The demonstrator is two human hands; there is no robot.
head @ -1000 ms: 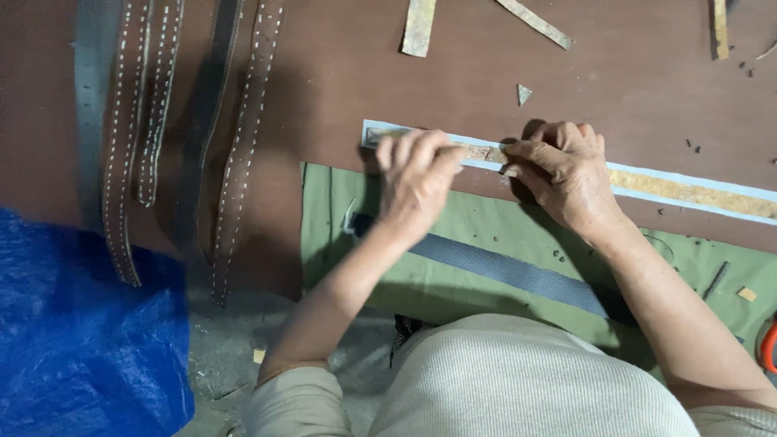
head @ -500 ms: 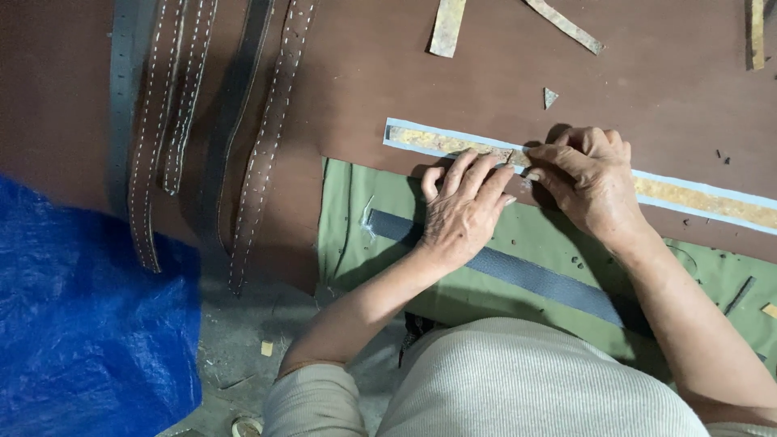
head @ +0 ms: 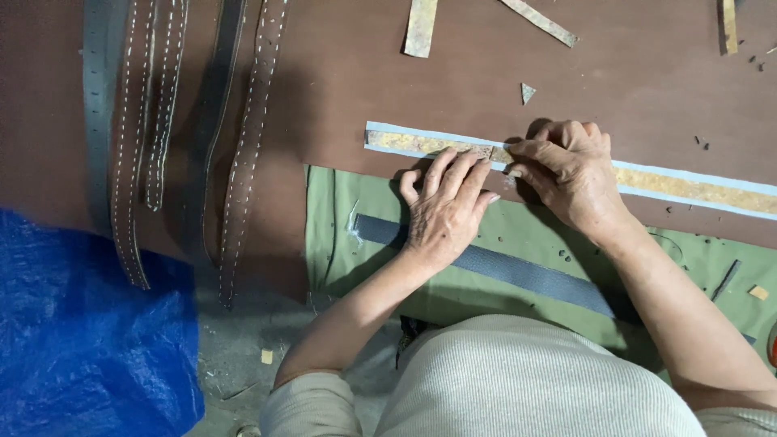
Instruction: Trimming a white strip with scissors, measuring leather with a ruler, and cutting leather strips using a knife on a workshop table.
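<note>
A long pale blue strip (head: 712, 180) with a yellowish-brown strip (head: 421, 143) laid along its middle lies on a brown leather sheet (head: 453, 81). My left hand (head: 443, 209) lies flat, its fingertips pressing the near edge of the strip just left of my right hand. With curled fingers, my right hand (head: 568, 174) pinches the yellowish strip at a join near its middle. A grey textured strip (head: 518, 271) lies on the green cloth (head: 332, 218) under my left wrist.
Several stitched brown belts (head: 243, 154) and a grey strap (head: 97, 105) hang over the sheet's left side. A blue tarp (head: 81, 340) covers the lower left. Yellowish offcuts (head: 421, 28) and a small triangular scrap (head: 527, 92) lie at the top. Small crumbs dot the cloth at right.
My left hand has slid from the strip's left end down and right, and now rests flat beside my right hand. The right hand has kept its place on the strip.
</note>
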